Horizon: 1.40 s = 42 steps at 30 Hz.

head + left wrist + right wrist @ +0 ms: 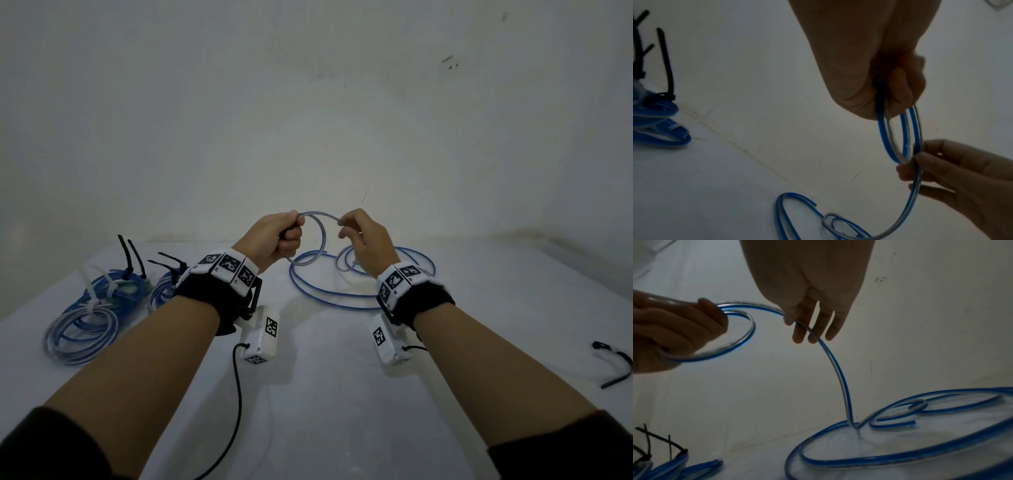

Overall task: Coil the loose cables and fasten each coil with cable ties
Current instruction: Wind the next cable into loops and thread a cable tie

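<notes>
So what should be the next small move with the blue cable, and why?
Probably the right hand carries its pinched length over to the left hand to add another loop. The left hand grips only a small coil of the blue cable, and most of it lies loose on the table.

left hand point(277, 238) fisted (raised) | right hand point(364, 240) pinching

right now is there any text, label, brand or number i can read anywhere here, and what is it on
No readable words, brands or numbers in any view.
Wrist bands and camera units: only black-and-white square marker codes, no letters.
Blue cable and tied coils: no print can be made out.
</notes>
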Available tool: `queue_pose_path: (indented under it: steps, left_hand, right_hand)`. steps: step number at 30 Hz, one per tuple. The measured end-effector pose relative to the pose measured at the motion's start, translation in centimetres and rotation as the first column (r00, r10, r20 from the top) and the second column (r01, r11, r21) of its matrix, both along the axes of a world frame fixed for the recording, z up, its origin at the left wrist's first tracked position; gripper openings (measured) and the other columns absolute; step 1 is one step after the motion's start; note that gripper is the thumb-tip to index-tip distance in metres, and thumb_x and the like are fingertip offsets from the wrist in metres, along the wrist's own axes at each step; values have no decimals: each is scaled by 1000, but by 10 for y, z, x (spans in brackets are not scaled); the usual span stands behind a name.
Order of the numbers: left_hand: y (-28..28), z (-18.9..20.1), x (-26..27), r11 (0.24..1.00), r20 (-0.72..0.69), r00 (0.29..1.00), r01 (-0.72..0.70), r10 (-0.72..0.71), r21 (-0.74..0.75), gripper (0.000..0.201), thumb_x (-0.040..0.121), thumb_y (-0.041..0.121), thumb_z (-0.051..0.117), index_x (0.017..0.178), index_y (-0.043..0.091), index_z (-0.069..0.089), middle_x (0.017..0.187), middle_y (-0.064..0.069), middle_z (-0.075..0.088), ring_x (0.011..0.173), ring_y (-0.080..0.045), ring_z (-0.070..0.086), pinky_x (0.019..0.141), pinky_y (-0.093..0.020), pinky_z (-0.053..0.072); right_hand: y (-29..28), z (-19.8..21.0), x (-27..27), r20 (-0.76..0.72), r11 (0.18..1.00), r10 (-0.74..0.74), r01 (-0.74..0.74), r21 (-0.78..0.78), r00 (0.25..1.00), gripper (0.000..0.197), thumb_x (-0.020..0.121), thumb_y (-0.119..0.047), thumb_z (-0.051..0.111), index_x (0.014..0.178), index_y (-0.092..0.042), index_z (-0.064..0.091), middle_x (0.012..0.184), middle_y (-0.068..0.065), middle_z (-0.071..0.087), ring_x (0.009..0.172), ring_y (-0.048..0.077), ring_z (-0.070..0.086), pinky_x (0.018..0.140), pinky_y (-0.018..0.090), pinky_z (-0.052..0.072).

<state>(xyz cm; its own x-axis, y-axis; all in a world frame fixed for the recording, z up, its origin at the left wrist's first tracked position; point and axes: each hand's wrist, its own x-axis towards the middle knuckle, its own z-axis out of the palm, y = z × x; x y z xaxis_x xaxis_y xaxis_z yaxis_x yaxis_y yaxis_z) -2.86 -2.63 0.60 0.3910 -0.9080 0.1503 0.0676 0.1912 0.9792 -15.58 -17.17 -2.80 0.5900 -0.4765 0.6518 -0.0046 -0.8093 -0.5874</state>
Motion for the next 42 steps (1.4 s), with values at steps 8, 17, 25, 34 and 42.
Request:
queue_pose_path:
  steps: [8, 17, 25, 34, 42]
  left_hand:
    - [4, 2, -5, 982, -71, 989, 135, -126, 129, 44, 101, 33, 25, 85, 8, 57, 46, 6, 35, 34, -4, 29, 36, -14, 25]
    - [3, 6, -4, 991, -251, 959, 119, -129, -55, 34, 98, 23, 23, 75, 13, 46, 47, 7, 36, 35, -4, 28, 37, -16, 21]
    - [9, 11, 8, 997, -164, 984, -56, 64, 50, 34, 101, 25, 29, 71, 16, 42, 45, 9, 35, 35, -4, 24, 38, -15, 19]
    - [11, 16, 11, 998, -279, 960, -49, 36, -39, 34, 100, 24, 27, 70, 15, 41, 44, 8, 32, 36, -6, 25, 40, -17, 19]
    - [7, 19, 2, 980, -199, 980, -62, 24, -189, 31, 101, 17, 26, 76, 15, 44, 49, 7, 40, 42, -7, 34, 46, -18, 30]
  right_hand:
    - [5, -3, 8, 106, 992, 17, -30, 122, 994, 14, 94, -6, 44, 93, -8, 58, 71, 4, 58, 66, 17, 53, 67, 33, 48]
    - [10, -7, 15, -26, 996, -2, 5, 89, 1000, 21, 93, 1, 42, 100, -1, 61, 76, 7, 56, 63, 14, 51, 59, 14, 44]
    - [-13, -12, 2, -220, 881, -472, 466, -82, 854, 21, 98, -15, 40, 104, -4, 58, 98, 18, 62, 96, 35, 53, 74, 39, 44]
    - [-17, -15, 5, -192, 860, -418, 455, 233, 888, 13, 96, -6, 39, 105, -2, 47, 104, 22, 61, 86, 36, 59, 71, 43, 51]
    - [-1, -10, 10, 68, 773, -215, 127, 622, 974, 18, 92, 3, 40, 85, -2, 56, 78, 15, 52, 32, 14, 44, 32, 16, 38]
